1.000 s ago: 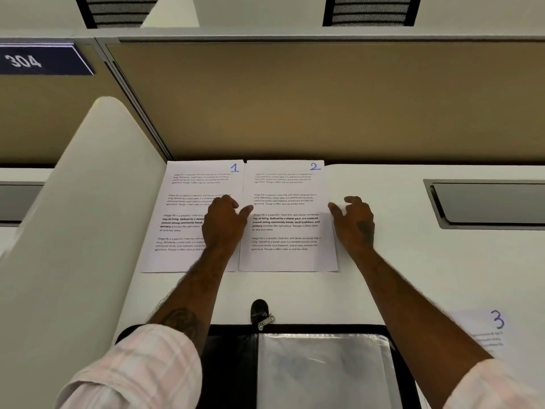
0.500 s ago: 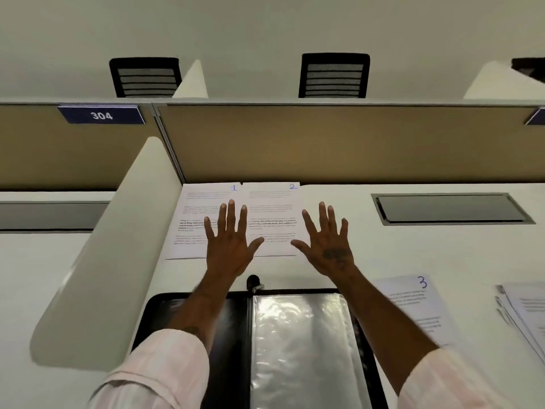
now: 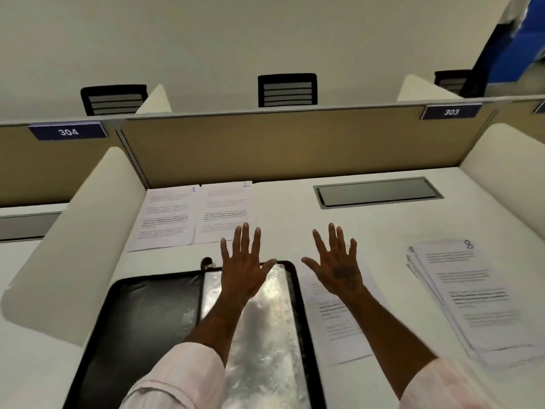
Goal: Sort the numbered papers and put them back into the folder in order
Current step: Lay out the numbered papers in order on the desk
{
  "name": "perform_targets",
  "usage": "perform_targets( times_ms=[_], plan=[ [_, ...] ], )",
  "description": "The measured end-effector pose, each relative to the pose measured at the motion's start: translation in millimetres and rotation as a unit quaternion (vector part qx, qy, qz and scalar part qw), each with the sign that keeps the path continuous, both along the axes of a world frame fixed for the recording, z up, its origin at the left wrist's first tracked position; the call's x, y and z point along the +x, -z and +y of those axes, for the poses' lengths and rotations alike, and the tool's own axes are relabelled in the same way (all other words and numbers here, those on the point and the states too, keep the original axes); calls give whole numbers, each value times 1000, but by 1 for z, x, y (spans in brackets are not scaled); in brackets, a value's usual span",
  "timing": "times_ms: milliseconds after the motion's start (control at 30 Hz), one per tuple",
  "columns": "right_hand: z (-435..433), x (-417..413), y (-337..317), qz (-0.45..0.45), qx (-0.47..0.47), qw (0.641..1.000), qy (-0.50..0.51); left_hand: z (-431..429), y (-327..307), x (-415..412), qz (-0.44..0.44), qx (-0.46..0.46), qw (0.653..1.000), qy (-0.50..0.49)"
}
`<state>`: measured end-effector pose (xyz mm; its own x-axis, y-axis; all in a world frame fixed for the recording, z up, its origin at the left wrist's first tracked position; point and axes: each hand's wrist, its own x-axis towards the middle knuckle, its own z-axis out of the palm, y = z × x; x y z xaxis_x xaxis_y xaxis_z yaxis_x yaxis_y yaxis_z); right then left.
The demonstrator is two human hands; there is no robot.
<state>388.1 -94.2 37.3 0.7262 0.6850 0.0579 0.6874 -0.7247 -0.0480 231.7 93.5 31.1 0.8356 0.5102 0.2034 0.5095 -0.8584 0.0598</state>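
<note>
Paper 1 (image 3: pixel 165 216) and paper 2 (image 3: pixel 225 211) lie side by side at the back left of the desk, against the partition. An open black folder (image 3: pixel 141 314) with clear plastic sleeves (image 3: pixel 262 335) lies in front of me. My left hand (image 3: pixel 243 267) hovers with fingers spread over the folder's far edge, holding nothing. My right hand (image 3: pixel 336 267) is also spread and empty, above a single sheet (image 3: pixel 336 326) right of the folder. A stack of papers (image 3: pixel 477 299), topped by one marked 8, sits at the right.
White side dividers (image 3: pixel 67 240) wall in the desk on both sides. A tan partition (image 3: pixel 280 146) runs along the back. A grey cable hatch (image 3: pixel 377 191) is set into the desk at the back right. A small black grommet (image 3: pixel 207 262) sits beyond the folder.
Both hands have lifted off papers 1 and 2 and drawn back toward me and to the right with fingers spread. The view has tilted up and right, showing the stack.
</note>
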Motion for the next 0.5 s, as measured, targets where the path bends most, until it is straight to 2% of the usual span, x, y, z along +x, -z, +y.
perform_targets(
  times_ms=[133, 333, 500],
  plan=[
    [-67, 19, 15, 16, -10, 1000, 3, -74, 22, 20, -12, -13, 1000, 1],
    [-157, 43, 49, 43, -18, 999, -27, -177, 50, 45, 36, -73, 996, -43],
    [-183, 48, 66, 96, -25, 995, -22, -214, 60, 50, 60, -133, 983, -110]
  ],
)
